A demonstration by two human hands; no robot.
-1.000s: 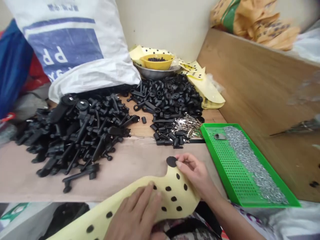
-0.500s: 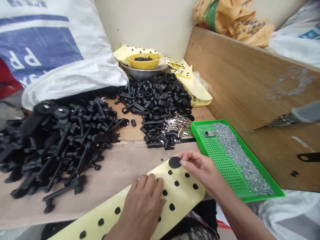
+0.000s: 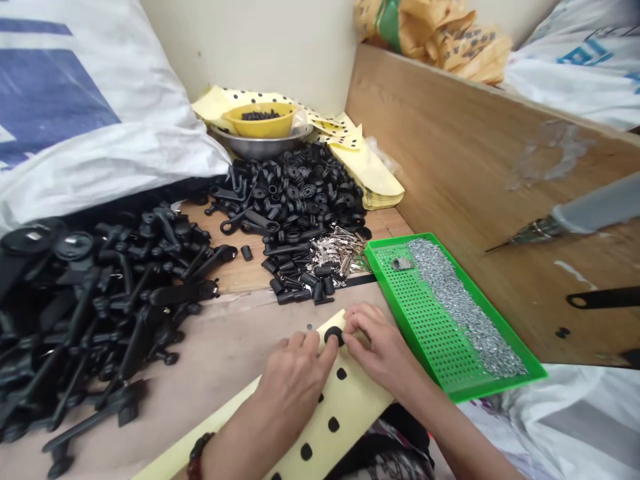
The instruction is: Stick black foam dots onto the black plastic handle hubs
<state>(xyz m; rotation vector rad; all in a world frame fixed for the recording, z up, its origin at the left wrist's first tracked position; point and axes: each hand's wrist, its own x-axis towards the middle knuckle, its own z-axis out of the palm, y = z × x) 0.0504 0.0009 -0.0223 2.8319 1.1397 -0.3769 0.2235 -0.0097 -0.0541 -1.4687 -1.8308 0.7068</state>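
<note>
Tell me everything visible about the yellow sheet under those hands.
The yellow sheet looks like smooth paper, marked with small black dots. It slants from the lower left toward its far corner, where a larger black disc lies against it. The left hand rests across it; the right hand is at its far end.

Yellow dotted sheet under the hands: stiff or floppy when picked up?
The sheet is likely floppy: similar dotted sheets behind the yellow bowl curl and bend. Probably light too, as it looks paper-thin. Could sag mid-length, being a long strip.
</note>
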